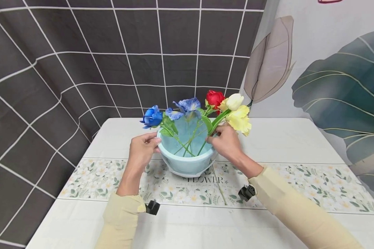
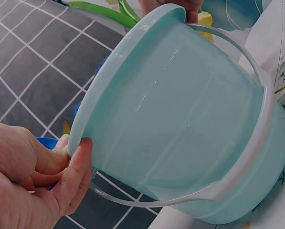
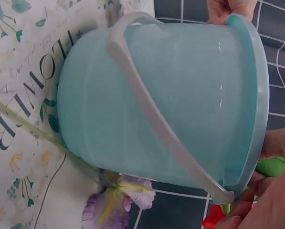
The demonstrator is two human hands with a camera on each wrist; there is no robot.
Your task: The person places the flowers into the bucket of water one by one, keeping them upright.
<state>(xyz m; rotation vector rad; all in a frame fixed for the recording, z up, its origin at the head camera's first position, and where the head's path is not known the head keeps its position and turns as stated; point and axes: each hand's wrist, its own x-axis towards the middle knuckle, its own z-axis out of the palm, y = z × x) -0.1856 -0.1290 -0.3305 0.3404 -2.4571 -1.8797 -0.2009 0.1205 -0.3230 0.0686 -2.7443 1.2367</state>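
Observation:
A light blue bucket (image 1: 187,164) stands on the table with its pale handle (image 3: 154,114) hanging down. My left hand (image 1: 143,147) pinches its left rim, thumb and fingers on either side in the left wrist view. My right hand (image 1: 225,141) grips the right rim by the handle joint, close against green stems. Inside the bucket lean a blue flower (image 1: 152,117), a blue-violet iris (image 1: 187,107), a red flower (image 1: 215,98), a white tulip (image 1: 234,101) and a yellow flower (image 1: 239,119). Their crossed stems (image 1: 188,143) reach the bucket's inside.
A purple and yellow iris (image 3: 118,200) lies beside the bucket, its long stem (image 1: 219,186) pointing toward the front edge. The white table (image 1: 90,218) carries a printed floral band (image 1: 299,186). Dark grid cloth (image 1: 180,38) hangs behind and left; a leaf-patterned curtain (image 1: 336,83) hangs right.

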